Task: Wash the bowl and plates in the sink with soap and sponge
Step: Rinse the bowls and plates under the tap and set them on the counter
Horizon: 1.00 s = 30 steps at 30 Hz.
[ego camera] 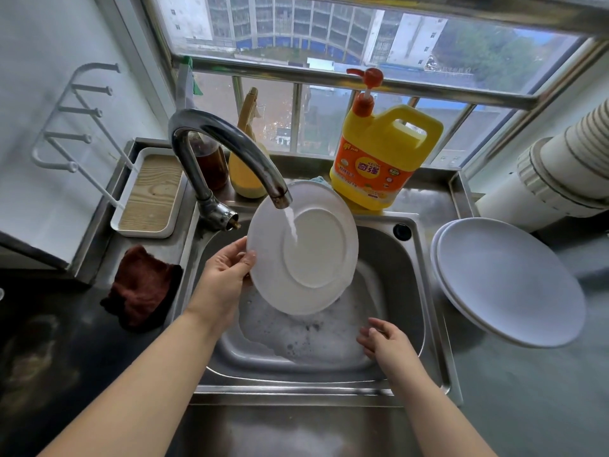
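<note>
Water (291,225) from the tap (230,150) runs onto the plate (303,249) we grip by its rim in our left hand (227,268), tilted above the sink (395,275); our right hand (384,339) hovers loose-fingered over the suds.

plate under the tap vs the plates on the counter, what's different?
The held plate is gripped at its rim by the left hand over the sink; the stacked plates lie untouched on the counter to the right.
The held plate is tilted, underside toward the camera, with tap water running over it; the stacked plates lie nearly flat, no water on them.
Both are round, plain and white.
</note>
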Tool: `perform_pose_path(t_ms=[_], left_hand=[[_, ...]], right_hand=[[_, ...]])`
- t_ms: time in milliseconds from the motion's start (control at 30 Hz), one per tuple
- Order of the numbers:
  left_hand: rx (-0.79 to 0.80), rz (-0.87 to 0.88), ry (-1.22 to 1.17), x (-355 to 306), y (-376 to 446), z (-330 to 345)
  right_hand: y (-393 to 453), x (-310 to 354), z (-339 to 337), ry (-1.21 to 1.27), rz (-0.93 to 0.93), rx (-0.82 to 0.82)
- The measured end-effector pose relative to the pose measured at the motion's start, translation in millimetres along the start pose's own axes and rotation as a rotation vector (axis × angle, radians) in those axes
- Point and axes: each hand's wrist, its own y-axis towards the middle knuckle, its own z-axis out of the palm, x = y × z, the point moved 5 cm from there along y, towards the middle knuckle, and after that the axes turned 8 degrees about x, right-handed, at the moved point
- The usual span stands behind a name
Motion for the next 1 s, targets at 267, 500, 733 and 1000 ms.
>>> perform_pose_path(t_ms=[267,500,733,1000], left_hand=[[-0.114,-0.01,-0.163,-2.8,-5.6,-31.4],[-0.163,-0.056,-0.202,8.1,-20.7,-55.8],[-0.154,-0.135,-0.218,31.0,-36.2,-57.8],[-0.151,-0.193,-0.277,45.6,-42.7,-56.1]], right_hand=[[-3.5,9.8,15.4,0.022,-0.003,0.076],[-10.4,30.0,44.9,0.12,-0.047,0.178],[-19.9,56.8,60.0,0.279,-0.076,0.246],[-25.1,57.9,53.0,0.362,-0.094,0.272]])
